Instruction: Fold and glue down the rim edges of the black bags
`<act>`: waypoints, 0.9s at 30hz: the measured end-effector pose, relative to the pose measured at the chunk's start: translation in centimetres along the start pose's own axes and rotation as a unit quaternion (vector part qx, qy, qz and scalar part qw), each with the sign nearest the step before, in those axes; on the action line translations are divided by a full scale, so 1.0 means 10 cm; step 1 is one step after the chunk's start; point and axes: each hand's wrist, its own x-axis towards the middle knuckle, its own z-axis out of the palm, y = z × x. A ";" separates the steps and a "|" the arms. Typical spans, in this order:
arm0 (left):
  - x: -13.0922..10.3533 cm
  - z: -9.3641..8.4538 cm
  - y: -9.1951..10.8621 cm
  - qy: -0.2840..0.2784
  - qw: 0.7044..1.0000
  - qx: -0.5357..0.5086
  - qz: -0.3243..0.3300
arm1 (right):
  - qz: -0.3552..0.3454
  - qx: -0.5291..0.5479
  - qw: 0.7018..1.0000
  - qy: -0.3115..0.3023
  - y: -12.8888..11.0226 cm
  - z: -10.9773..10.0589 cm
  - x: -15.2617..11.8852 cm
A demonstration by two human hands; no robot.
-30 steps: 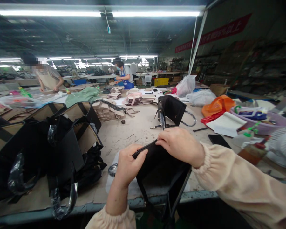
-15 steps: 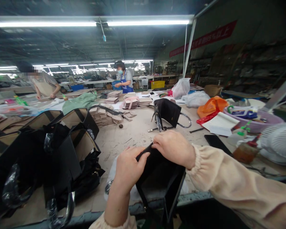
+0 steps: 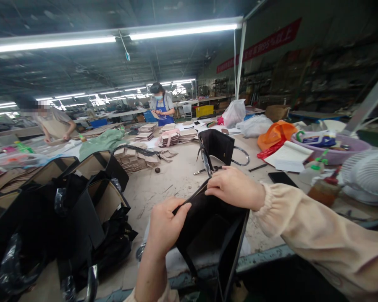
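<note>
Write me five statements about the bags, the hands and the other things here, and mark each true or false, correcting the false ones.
1. The left hand and right hand both hold the rim of a black bag. True.
2. The phone lies on top of the white fan. False: it lies on the table, to the left of the fan.
3. A second bag sits on the table beyond the right hand. True.
4. The background crate is red. False: it is yellow.
5. An orange plastic bag lies beside the purple basin. True.
</note>
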 end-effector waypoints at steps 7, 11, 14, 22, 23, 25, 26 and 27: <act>0.00 0.01 0.01 0.000 1.000 -0.017 -0.014 | 0.032 -0.018 0.999 0.002 -0.03 0.04 0.06; 0.00 0.01 0.01 0.001 1.000 -0.015 -0.011 | 0.027 -0.031 0.999 0.008 -0.02 0.05 0.07; 0.01 0.01 0.02 0.005 1.000 -0.018 -0.010 | 0.022 -0.042 0.999 0.018 -0.03 0.05 0.06; 0.01 0.01 0.02 -0.007 1.000 -0.020 -0.020 | 0.026 -0.062 0.997 0.030 -0.03 0.07 0.05; 0.01 0.01 0.02 -0.008 1.000 -0.019 -0.017 | 0.027 -0.064 0.997 0.031 -0.03 0.08 0.05; 0.02 0.01 0.01 -0.008 1.000 -0.019 -0.014 | 0.028 -0.065 0.997 0.034 -0.03 0.09 0.05; 0.02 0.01 0.01 -0.009 1.000 -0.019 -0.013 | 0.029 -0.066 0.997 0.034 -0.02 0.09 0.05; 0.02 0.01 0.01 -0.010 1.000 -0.019 -0.014 | 0.030 -0.066 0.997 0.034 -0.02 0.10 0.05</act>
